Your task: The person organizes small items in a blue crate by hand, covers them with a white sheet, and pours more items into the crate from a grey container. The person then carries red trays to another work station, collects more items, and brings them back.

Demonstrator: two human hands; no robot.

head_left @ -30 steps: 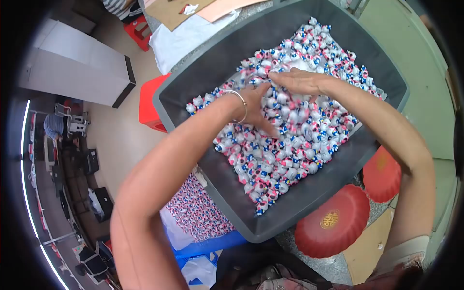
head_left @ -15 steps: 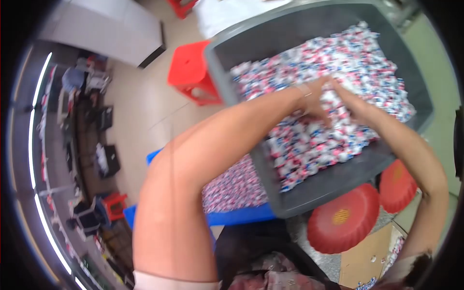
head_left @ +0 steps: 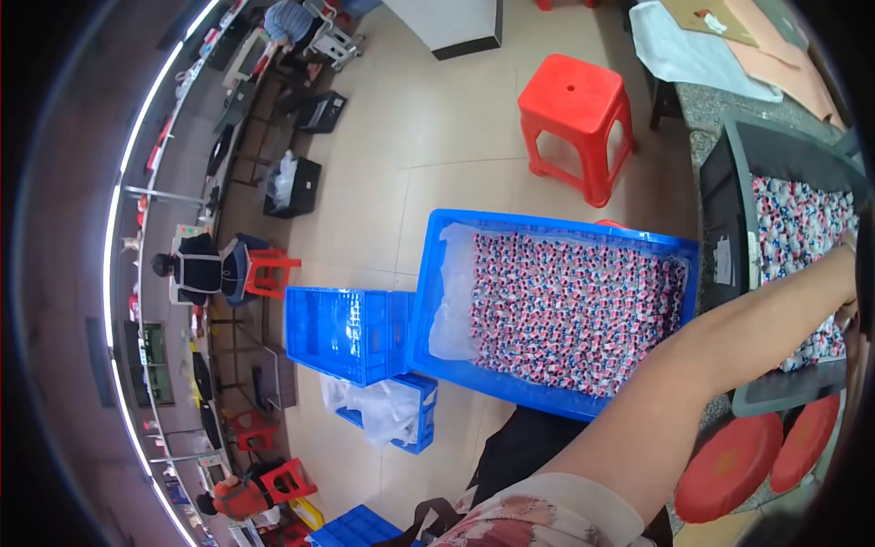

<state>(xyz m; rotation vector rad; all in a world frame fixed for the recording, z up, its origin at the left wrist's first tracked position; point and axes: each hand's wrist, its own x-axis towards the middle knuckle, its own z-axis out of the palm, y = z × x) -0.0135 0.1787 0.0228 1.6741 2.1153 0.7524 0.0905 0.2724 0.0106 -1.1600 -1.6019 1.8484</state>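
Left hand (head_left: 849, 312): cut off by the dark rim at 3 o'clock; I cannot tell whether its fingers are spread or pinching.
Right hand: not made out on my feed.
Small figured pieces (head_left: 795, 214): white, pink and blue, heaped in the grey tub (head_left: 725, 210) at 3 o'clock, with the left forearm (head_left: 756, 324) reaching over them.
View change: swung leftward; half a second ago the tub and both hands lay well inside my view, now only the tub's near part shows.
Meaning: I judge the handwork uncheckable from here.
Blue crate (head_left: 425, 301): now fully shown, just right of centre toward 4 o'clock; holds similar pieces (head_left: 574, 310) and a clear plastic liner (head_left: 454, 301).
Red discs (head_left: 731, 467): two, fluted, 4 o'clock, just beside the tub.
Bench (head_left: 706, 114): speckled, 2 o'clock, bearing white cloth (head_left: 670, 50).
Red stool (head_left: 574, 96): between 1 and 2 o'clock.
Seated person (head_left: 196, 269): dark top, 9 o'clock, well apart.
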